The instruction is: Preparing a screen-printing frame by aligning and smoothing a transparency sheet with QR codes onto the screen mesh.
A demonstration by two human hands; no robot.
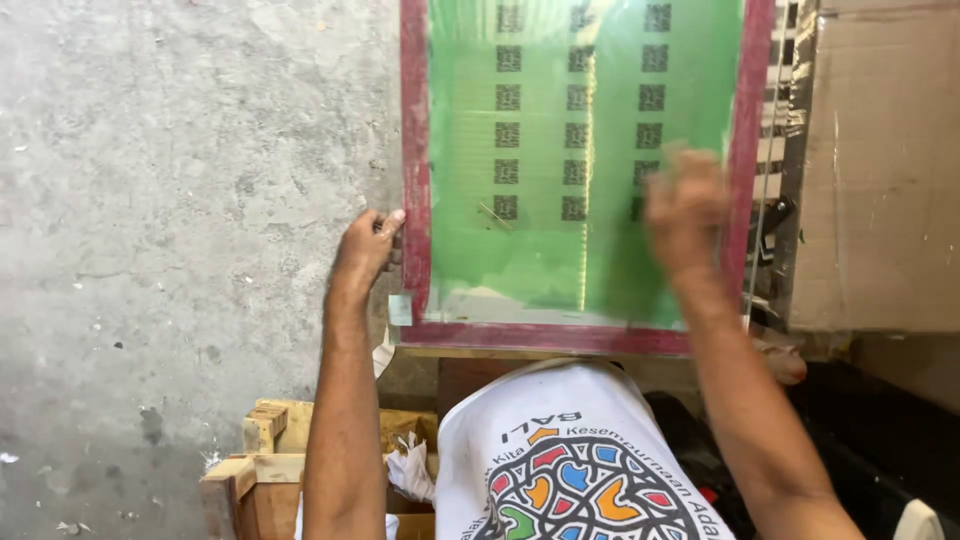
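Screen-printing frame [585, 170]: red-painted wooden border, green-coated mesh, three columns of small dark square patterns; occupies 12 to 1 o'clock of view, upright or leaning against grey concrete wall [180, 180].

Left hand [368, 248]: at 9 o'clock edge of frame, fingers curled round red left rail, thumb on front face; gripping.

Right hand [688, 208]: over mesh near 3 o'clock rail, blurred in motion; open or closed cannot be told, nor whether anything held. Touching mesh or just above, unclear.

Small pale tape tab [400, 309]: at 7 o'clock corner of frame, just below left hand.

Cardboard sheet [880, 170]: brown, at 3 o'clock, beside frame; thin striped metal strip between.

Wooden block stand [262, 450]: at 7 o'clock, crumpled white rag [412, 470] lodged inside.

White shirt with multicoloured round emblem [575, 470]: at 6 o'clock, directly under frame's lower rail.

Risks, judged:
- Mesh strain or tear from hard pressure of moving right hand; stretched fabric, unsupported behind.
- Smearing or scuffing of dark square patterns under fast rubbing.
- Frame tipping toward 3 o'clock; held on one rail only, sideways push from right hand.
- Drips or residue onto shirt beneath lower rail.
- Knock against cardboard sheet at right rail, shifting frame.
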